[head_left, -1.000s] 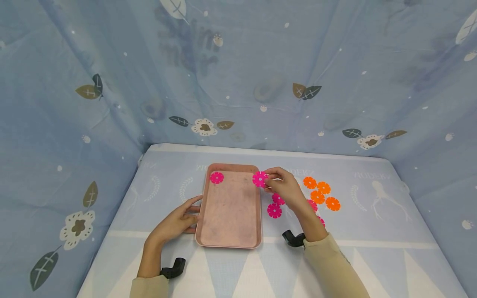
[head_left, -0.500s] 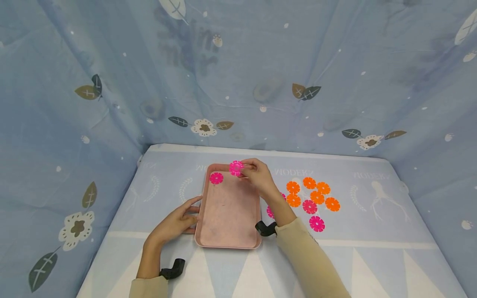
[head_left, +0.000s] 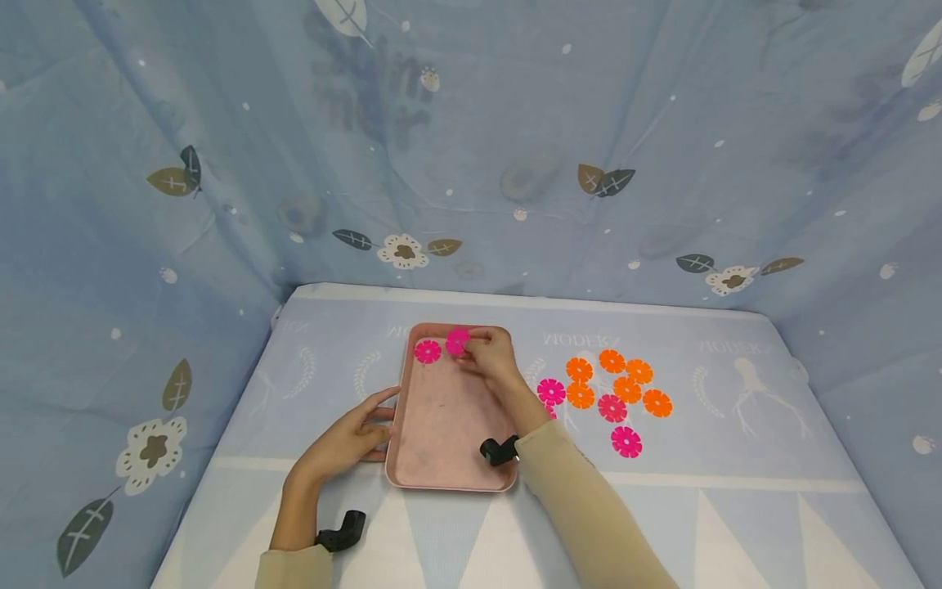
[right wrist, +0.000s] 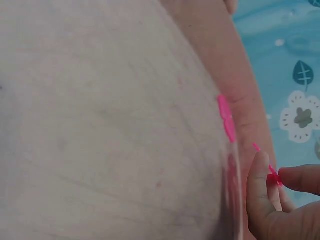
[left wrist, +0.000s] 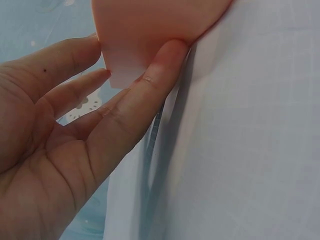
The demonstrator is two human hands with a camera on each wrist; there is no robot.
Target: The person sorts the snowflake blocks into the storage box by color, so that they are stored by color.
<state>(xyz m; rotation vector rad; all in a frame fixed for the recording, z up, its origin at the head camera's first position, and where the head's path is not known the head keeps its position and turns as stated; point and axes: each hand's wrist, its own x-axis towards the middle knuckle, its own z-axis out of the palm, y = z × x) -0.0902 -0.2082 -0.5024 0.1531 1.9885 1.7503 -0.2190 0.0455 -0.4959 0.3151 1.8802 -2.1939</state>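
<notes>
A pink tray (head_left: 456, 417) lies on the table. My left hand (head_left: 349, 442) rests on its left side; in the left wrist view, the thumb and fingertips of that hand (left wrist: 85, 115) touch the tray's outer wall (left wrist: 145, 35), fairly straight. Between thumb and fingers my right hand (head_left: 491, 353) pinches a pink notched interlocking disc (head_left: 457, 341) over the tray's far end. Another pink interlocking disc (head_left: 428, 352) lies flat in the far left corner. Seen from the right wrist, the pinched disc (right wrist: 257, 147) stands edge-on, apart from the disc lying in the tray (right wrist: 226, 118).
Right of the tray lie several orange discs (head_left: 627, 390) and several pink discs (head_left: 551, 391), one partly hidden behind my right wrist. Blue patterned cloth (head_left: 471, 164) hangs behind the table and at its sides.
My right hand has carried the pinched pink disc leftward from the tray's right rim to over its far end, then slightly lower. My left hand and the tray have stayed put.
</notes>
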